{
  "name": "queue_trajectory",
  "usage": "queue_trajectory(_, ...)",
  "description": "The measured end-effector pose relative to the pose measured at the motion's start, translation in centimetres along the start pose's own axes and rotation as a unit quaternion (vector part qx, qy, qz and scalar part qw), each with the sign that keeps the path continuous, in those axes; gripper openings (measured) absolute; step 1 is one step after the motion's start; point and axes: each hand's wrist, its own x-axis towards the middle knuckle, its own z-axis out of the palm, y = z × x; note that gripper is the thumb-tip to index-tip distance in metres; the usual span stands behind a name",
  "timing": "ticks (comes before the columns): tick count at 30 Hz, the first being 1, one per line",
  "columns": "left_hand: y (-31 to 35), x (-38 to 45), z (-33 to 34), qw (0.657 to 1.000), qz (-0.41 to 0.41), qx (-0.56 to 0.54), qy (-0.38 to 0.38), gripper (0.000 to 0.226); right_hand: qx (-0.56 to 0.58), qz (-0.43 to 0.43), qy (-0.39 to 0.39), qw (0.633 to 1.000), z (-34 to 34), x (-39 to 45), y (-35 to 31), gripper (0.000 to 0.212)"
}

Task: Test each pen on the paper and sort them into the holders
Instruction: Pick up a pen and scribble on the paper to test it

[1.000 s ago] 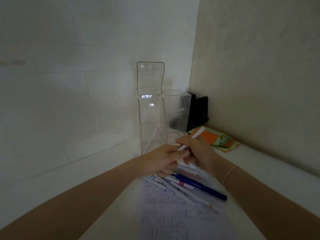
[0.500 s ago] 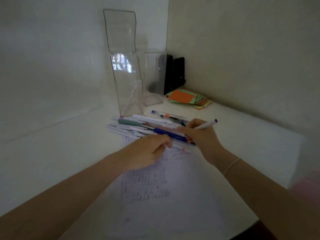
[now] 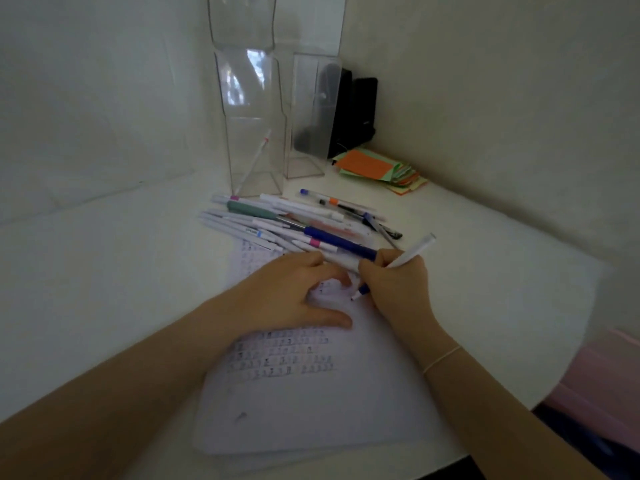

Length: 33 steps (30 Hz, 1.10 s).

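In a wall corner, white desk (image 3: 104, 271)

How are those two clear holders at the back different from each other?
The tall clear holder rises well above the shorter clear holder to its right. The tall one holds a single white pen leaning inside; I see no pen in the shorter one, only dark things behind it. Both are transparent, upright and stand behind the pen pile.

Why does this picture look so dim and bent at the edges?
Head view: the light is low and flat, so the paper and pen pile look grey; the wide lens bows the walls; the taller clear holder catches window glare; the pink thing at the right edge is blurred.
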Motion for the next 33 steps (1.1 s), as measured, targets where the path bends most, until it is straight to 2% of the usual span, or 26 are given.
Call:
queue_trajectory(8, -0.1, 0.0, 0.09, 1.0, -0.014, 0.016, -0.014, 0.061, -0.002, 0.009, 0.001, 1.0, 0.22, -0.23, -0.08, 0.031)
queue_trajectory(16, 0.03, 0.0, 0.04, 0.999, -0.021, 0.024, -0.022, 0.062, -0.018, -0.014, 0.015, 1.0, 0.31, -0.33, -0.05, 0.014)
queue_trajectory(22, 0.06, -0.06, 0.01, 0.999, -0.018, 0.029, -0.022, 0.061, -0.024, -0.023, 0.011, 0.999, 0.34, -0.33, -0.02, 0.023)
queue_trajectory(30, 0.09, -0.04, -0.04, 0.999, -0.02, 0.038, -0.024, 0.06, -0.021, -0.026, 0.02, 0.999, 0.41, -0.25, 0.18, 0.02)
queue_trajectory(33, 0.0, -0.14, 0.0, 0.999, -0.017, 0.037, -0.024, 0.06, -0.009, -0.016, 0.009, 1.0, 0.36, -0.28, 0.1, 0.025)
